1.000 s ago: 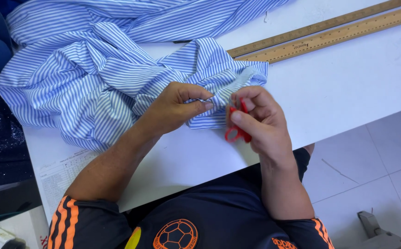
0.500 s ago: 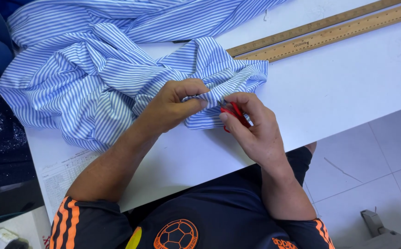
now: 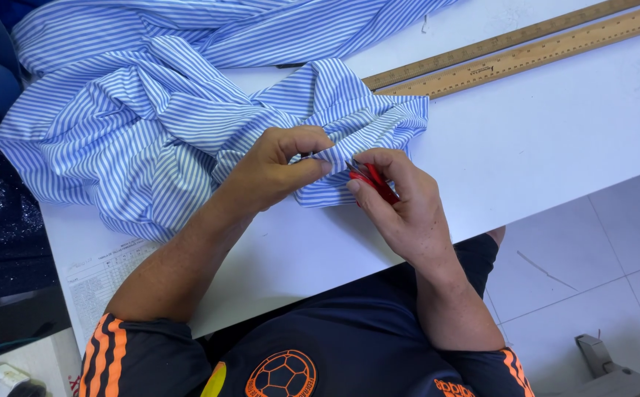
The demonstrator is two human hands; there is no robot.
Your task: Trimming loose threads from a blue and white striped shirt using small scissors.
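The right hand [image 3: 401, 209] pinches red thread snips [image 3: 373, 181], their tips hidden by the left hand [image 3: 276, 173] pinching the striped shirt [image 3: 151, 125]. Bare white table [image 3: 555, 140] lies to the right.

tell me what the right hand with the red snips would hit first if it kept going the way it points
Probably the striped fabric: the right hand aims the red snips up-left at the fold pinched by the left hand, whose fingertips come next.

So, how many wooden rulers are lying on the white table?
2. Both lie side by side at the table's far right: the upper ruler runs diagonally toward the top edge, and the lower ruler is just beneath it. Their left ends reach the striped fabric, which may hide more.
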